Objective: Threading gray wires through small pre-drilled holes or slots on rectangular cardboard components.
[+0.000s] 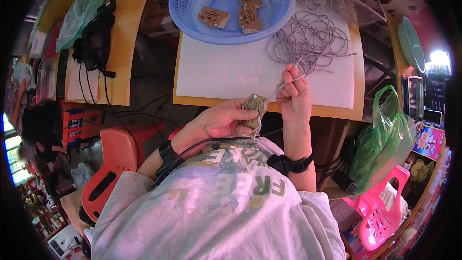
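A small brown cardboard card [253,108] is pinched between the thumb and fingers of my left hand [231,115], close to my shirt front. Grey cord [277,90] lies along the card's right edge and runs up to my right hand [293,94], whose fingers are closed on it. From there the cord leads toward a loose tangle of grey cord [313,41] at the right of the table. Beyond my hands stands a blue perforated basket [231,38] with several similar brown cards [214,17] lying in it.
White sheeting [226,74] covers the wooden table. Behind the tangle is a clear plastic box [358,2]. A green plastic bag [378,139] hangs at the right, above a pink chair [382,212]. At my left are a red chair [113,163] and another table holding a black bag [96,38].
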`<state>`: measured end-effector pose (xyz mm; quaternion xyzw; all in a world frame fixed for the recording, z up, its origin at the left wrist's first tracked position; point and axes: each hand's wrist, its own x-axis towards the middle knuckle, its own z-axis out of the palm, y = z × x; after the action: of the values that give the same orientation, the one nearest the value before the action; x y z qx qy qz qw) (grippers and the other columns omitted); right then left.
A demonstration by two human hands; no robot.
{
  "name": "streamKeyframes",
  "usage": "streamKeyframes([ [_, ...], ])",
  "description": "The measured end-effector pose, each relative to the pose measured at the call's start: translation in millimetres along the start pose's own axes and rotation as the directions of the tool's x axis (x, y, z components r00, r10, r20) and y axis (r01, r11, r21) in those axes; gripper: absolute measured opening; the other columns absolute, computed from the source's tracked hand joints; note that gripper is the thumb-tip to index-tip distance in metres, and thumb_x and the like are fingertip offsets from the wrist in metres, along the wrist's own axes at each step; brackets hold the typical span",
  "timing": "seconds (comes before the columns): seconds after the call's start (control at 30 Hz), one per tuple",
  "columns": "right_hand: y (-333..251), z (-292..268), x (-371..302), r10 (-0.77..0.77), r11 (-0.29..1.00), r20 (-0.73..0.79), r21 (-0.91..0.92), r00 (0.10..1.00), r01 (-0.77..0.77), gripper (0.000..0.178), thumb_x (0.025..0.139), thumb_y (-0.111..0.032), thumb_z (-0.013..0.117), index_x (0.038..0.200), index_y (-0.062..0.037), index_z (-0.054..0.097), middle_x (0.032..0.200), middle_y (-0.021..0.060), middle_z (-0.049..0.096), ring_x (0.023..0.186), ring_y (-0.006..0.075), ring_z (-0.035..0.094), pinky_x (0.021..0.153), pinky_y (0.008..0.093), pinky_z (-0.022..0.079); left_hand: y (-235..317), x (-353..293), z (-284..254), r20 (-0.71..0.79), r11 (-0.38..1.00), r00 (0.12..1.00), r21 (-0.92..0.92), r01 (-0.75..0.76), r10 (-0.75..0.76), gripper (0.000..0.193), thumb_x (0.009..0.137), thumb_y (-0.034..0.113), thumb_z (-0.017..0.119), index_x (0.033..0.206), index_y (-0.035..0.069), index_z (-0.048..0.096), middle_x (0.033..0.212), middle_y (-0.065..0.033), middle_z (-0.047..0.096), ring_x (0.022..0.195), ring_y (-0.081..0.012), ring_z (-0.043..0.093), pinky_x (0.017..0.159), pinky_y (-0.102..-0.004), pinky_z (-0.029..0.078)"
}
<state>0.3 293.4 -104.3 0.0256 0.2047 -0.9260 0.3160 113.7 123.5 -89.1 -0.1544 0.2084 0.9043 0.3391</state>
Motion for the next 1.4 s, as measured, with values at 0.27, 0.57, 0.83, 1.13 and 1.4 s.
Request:
streamKeyframes([
  [0.27, -0.3, 27.8, -9.2, 0.13, 0.973, -0.111, -0.176, 0.985, -0.148, 0.036, 0.098, -0.018, 0.049, 0.128, 0.0009, 0.049, 0.111, 0.0129, 0.064, 0.051, 0.0042, 0.031, 0.053, 0.0185, 0.031, 7.7, -5.5, 13.9, -0.259, 0.998, 0.963, 0.023, -0.065, 0.069, 0.023, 0.09, 0.007, 0.06, 0.112, 0.004, 0.054, 0.091, -0.0094, 0.064, 0.084, -0.0203, 0.067, 0.068, -0.0262, 0.059],
  [0.57, -3.0, 23.1, -10.1, 0.029, 0.942, -0.058, -0.331, 0.998, -0.047, 0.026, 0.1, -0.025, 0.048, 0.097, -0.0032, 0.062, 0.076, 0.0022, 0.059, 0.053, 0.002, 0.031, 0.047, 0.0174, 0.025, -3.7, -10.3, -1.4, -0.137, 0.971, 0.99, 0.234, 0.048, -0.015, 0.041, 0.084, -0.003, 0.063, 0.123, 0.003, 0.051, 0.094, -0.0073, 0.063, 0.088, -0.0175, 0.066, 0.071, -0.02, 0.056],
  [0.83, -9.3, 48.2, 0.3, -0.182, 0.937, -0.101, -0.32, 0.978, 0.142, 0.027, 0.099, -0.027, 0.05, 0.082, -0.0069, 0.055, 0.064, -0.0042, 0.043, 0.054, 0.0016, 0.034, 0.045, 0.0159, 0.025, -3.8, -9.4, 6.0, -0.038, 0.987, 0.999, 0.156, 0.038, -0.033, 0.04, 0.083, -0.004, 0.064, 0.121, 0.003, 0.052, 0.095, -0.0082, 0.064, 0.089, -0.0192, 0.067, 0.072, -0.022, 0.057],
  [1.13, -10.2, 59.4, 4.6, -0.009, 0.944, 0.024, -0.328, 1.0, 0.016, 0.031, 0.101, -0.028, 0.047, 0.08, -0.0062, 0.055, 0.059, -0.0029, 0.042, 0.053, 0.0055, 0.034, 0.049, 0.02, 0.028, 16.2, -17.7, 0.6, -0.045, 0.927, 0.999, 0.373, 0.025, -0.009, 0.047, 0.082, 0.0, 0.069, 0.126, 0.001, 0.051, 0.103, -0.0111, 0.065, 0.096, -0.0219, 0.067, 0.078, -0.0267, 0.056],
  [1.4, -5.7, 91.4, 4.3, 0.012, 0.898, 0.133, -0.437, 0.991, 0.048, 0.031, 0.101, -0.027, 0.046, 0.084, -0.0042, 0.057, 0.062, -0.0005, 0.048, 0.056, 0.0061, 0.039, 0.049, 0.0196, 0.027, 65.2, -9.2, 14.6, 0.443, 0.633, 0.893, 0.671, -0.386, 0.076, 0.04, 0.093, 0.029, 0.061, 0.114, -0.005, 0.061, 0.104, -0.0139, 0.068, 0.093, -0.0204, 0.066, 0.083, -0.0308, 0.053],
])
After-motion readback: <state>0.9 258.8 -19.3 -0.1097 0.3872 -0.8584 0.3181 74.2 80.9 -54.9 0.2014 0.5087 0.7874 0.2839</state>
